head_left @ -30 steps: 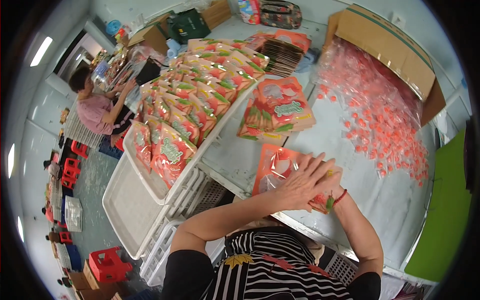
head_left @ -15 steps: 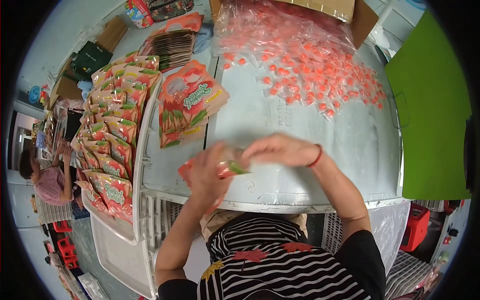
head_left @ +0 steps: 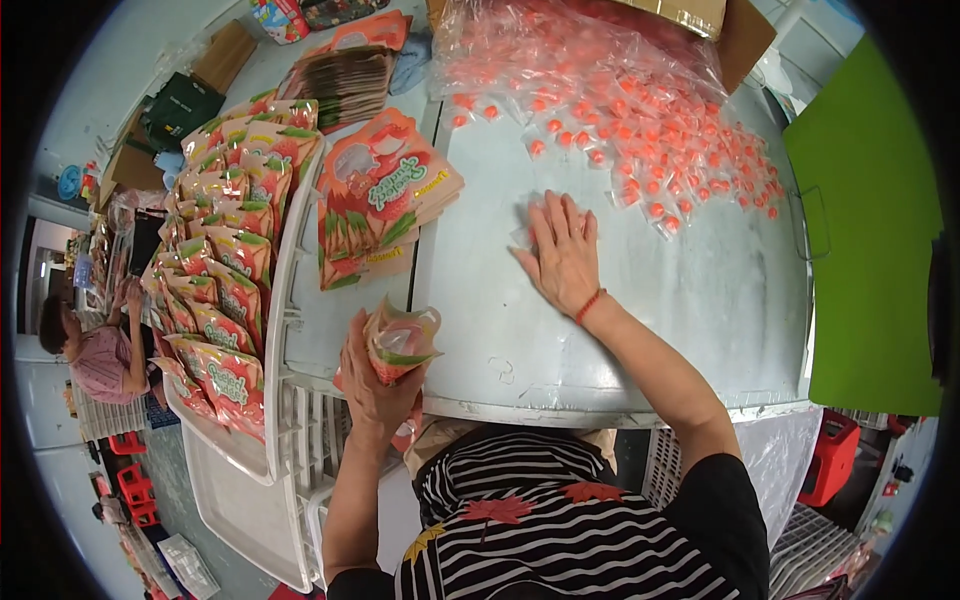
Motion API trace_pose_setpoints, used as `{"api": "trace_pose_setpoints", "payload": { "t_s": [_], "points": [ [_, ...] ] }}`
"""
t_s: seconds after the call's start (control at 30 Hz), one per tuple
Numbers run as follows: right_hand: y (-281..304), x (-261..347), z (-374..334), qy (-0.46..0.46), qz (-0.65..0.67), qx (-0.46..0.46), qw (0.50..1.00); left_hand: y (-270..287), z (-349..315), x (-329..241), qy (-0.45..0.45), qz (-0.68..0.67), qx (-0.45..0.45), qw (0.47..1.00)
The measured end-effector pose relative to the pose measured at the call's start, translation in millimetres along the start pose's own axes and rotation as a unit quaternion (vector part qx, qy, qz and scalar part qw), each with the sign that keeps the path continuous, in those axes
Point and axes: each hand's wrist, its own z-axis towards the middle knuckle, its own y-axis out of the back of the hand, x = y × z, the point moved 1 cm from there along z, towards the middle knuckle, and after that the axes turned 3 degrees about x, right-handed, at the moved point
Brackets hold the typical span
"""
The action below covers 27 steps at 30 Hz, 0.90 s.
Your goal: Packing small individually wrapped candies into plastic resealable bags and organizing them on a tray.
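My left hand (head_left: 372, 392) is closed around a red-and-green candy pouch (head_left: 400, 338) at the table's front edge. The pouch's mouth gapes upward, showing its pale lining. My right hand (head_left: 565, 255) lies palm down on the table (head_left: 640, 340), fingers stretched out. Under and beside its fingers show a few small clear-wrapped red candies (head_left: 522, 236), mostly hidden by the hand. Farther back spreads a heap of the same wrapped candies (head_left: 640, 150). Left of centre lies a fanned stack of flat pouches (head_left: 390, 185).
A white tray (head_left: 283, 300) on the left holds rows of plump pouches (head_left: 235, 385). Behind are another pouch stack (head_left: 345, 85), a large clear bag (head_left: 560, 45) and a cardboard box (head_left: 690, 15). A green panel (head_left: 870, 230) borders the right side. Another person (head_left: 105, 360) works far left.
My hands have parted. The left has drawn the pouch left and tipped its open mouth up; the right has moved away to the far side, flat over candies on the table.
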Motion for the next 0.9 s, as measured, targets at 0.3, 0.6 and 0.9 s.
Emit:
{"api": "trace_pose_setpoints", "payload": {
  "t_s": [0.3,0.6,0.9],
  "points": [
    [39,-79,-43,0.004,0.046,0.097,0.994,6,-8,9,0.001,0.032,0.002,0.999],
    [56,-83,-48,0.014,-0.059,0.104,0.993,6,-11,7,0.001,0.027,0.000,1.000],
    [20,-5,-11,-0.014,0.112,0.008,0.994,7,-4,-1,-0.014,0.047,0.009,0.999]
  ]
}}
